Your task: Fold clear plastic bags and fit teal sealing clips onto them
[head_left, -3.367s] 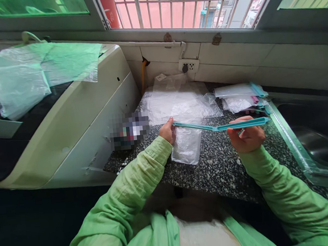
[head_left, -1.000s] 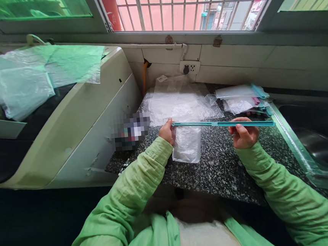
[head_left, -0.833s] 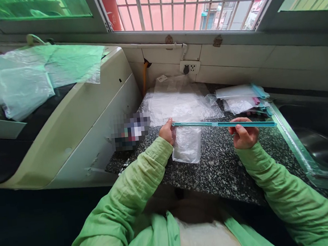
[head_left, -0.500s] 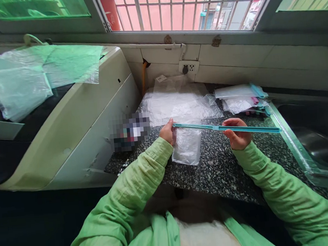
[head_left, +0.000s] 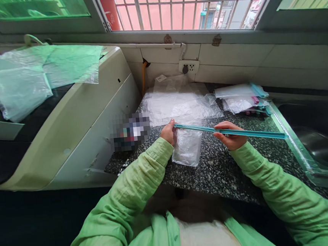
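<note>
My left hand [head_left: 168, 132] pinches the left end of a long teal plastic bag sealing clip [head_left: 259, 133], thumb on top. From beneath the clip's left half hangs a small clear plastic bag [head_left: 187, 147]; whether its top edge sits inside the clip I cannot tell. Near the clip's middle joint, my right hand [head_left: 230, 135] holds it between thumb and fingers. The clip's far end reaches right, towards the sink edge, tilted slightly down in view. Behind the hands, several flat clear bags [head_left: 176, 102] overlap on the speckled counter.
At the back right lies a pile of bags [head_left: 236, 91] with teal and pink clips. A dark sink [head_left: 323, 139] borders the right side. To the left stands a cream machine [head_left: 94, 117] with plastic sheets on it. A blurred item [head_left: 132, 131] rests beside it.
My right hand has slid left along the clip to its middle joint. The clip's right end has shifted slightly right and down; my left hand has barely moved.
</note>
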The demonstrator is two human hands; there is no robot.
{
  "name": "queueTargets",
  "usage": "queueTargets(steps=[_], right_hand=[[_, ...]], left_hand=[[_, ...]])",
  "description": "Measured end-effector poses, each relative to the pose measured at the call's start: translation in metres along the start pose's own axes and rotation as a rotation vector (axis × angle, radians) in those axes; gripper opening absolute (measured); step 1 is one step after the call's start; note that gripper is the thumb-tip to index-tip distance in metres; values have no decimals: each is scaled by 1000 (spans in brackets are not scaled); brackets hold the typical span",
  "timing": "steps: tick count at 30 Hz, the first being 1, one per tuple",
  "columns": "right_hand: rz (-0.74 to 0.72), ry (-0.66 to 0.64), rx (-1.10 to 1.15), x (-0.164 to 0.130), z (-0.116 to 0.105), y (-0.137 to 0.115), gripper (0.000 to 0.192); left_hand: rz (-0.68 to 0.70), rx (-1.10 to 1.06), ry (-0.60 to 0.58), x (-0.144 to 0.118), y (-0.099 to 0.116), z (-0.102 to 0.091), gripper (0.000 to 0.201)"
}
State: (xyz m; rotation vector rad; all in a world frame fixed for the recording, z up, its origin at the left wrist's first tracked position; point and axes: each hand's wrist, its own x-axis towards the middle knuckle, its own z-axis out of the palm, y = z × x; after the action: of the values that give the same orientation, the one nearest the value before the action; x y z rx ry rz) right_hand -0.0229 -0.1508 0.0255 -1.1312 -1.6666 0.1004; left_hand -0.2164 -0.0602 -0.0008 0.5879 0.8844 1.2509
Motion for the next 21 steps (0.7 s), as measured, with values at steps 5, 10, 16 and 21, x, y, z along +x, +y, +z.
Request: queueTargets(steps=[5, 10, 16, 21], right_hand=[[-78, -32, -40, 0, -1, 3, 12], [-191, -45, -132, 1, -3, 4, 12], [-210, -27, -177, 0, -3, 4, 11], [-188, -12, -190, 0, -4, 5, 10]], left_hand=[[4, -13, -3, -2, 2, 2, 26], [-14, -39, 11, -3, 3, 4, 23], [-36, -89, -97, -3, 3, 2, 21], [-126, 53, -270, -8, 9, 0, 33]])
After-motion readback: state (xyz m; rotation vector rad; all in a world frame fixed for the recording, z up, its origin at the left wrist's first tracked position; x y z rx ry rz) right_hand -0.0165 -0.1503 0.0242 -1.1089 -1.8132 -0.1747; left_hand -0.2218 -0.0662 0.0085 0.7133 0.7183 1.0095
